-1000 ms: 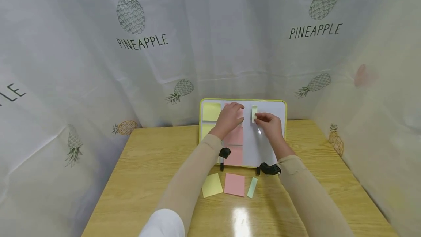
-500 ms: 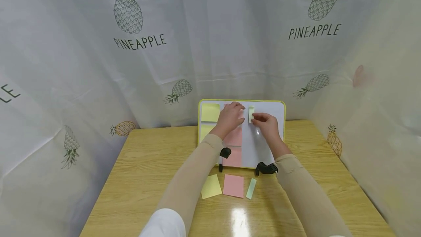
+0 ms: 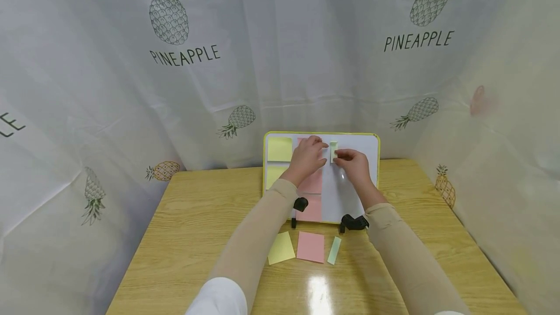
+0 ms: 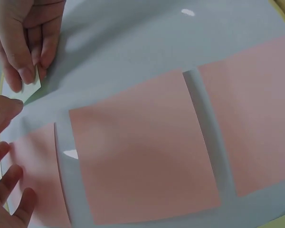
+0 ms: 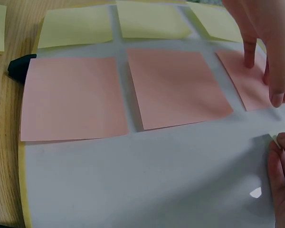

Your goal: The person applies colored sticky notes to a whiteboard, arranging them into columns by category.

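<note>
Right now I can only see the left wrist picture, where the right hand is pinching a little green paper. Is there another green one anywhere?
Observer: Yes. In the head view, a narrow green paper lies on the table in front of the whiteboard.
Operator: Ooh! What's right next to it?
Observer: A square pink paper, just to its left.
Operator: And how many yellow ones are stuck on the board?
Observer: Three. The right wrist view shows the yellow notes in a line alongside the pink notes.
</note>
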A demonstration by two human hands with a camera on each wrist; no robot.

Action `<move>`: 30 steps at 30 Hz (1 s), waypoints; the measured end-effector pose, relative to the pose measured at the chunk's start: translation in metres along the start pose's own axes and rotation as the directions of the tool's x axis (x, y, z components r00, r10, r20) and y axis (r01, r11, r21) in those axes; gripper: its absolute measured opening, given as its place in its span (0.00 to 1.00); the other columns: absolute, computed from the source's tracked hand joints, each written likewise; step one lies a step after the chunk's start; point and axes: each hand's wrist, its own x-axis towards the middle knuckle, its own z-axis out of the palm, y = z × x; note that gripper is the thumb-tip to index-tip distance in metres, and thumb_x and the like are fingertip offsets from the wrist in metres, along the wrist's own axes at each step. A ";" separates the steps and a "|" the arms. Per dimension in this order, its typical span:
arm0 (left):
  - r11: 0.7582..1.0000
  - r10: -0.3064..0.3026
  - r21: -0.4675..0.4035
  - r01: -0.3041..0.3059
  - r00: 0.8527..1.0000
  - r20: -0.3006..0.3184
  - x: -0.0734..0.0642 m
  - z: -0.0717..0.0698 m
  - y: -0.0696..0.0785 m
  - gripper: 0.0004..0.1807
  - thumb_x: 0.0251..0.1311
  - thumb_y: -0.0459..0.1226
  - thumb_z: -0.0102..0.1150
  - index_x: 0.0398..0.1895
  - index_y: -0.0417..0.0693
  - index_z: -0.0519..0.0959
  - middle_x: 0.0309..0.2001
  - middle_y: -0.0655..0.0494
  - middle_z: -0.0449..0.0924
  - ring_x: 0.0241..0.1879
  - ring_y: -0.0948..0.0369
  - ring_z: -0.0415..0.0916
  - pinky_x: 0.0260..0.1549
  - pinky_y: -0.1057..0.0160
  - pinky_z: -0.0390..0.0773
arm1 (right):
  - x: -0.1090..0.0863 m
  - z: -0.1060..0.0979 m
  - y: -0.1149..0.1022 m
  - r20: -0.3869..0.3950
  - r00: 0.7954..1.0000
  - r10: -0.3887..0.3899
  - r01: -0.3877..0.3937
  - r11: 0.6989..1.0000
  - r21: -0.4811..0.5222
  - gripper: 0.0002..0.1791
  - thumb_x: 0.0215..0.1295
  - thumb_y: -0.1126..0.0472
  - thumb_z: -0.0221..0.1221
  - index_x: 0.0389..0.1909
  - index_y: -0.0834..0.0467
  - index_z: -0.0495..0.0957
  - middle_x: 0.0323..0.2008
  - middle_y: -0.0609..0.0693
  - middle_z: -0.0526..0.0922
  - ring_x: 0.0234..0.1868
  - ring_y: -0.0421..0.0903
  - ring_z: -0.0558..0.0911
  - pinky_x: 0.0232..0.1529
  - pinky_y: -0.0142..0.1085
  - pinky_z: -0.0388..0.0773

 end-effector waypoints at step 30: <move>0.998 -0.062 0.032 0.062 0.998 0.012 -0.003 0.000 0.013 0.31 0.63 0.52 0.61 0.70 0.65 0.68 0.64 0.57 0.64 0.60 0.54 0.61 0.48 0.58 0.73 | 0.001 0.001 -0.011 0.005 1.000 -0.012 0.012 0.995 -0.095 0.16 0.64 0.66 0.62 0.52 0.66 0.81 0.47 0.62 0.82 0.46 0.51 0.80 0.41 0.31 0.77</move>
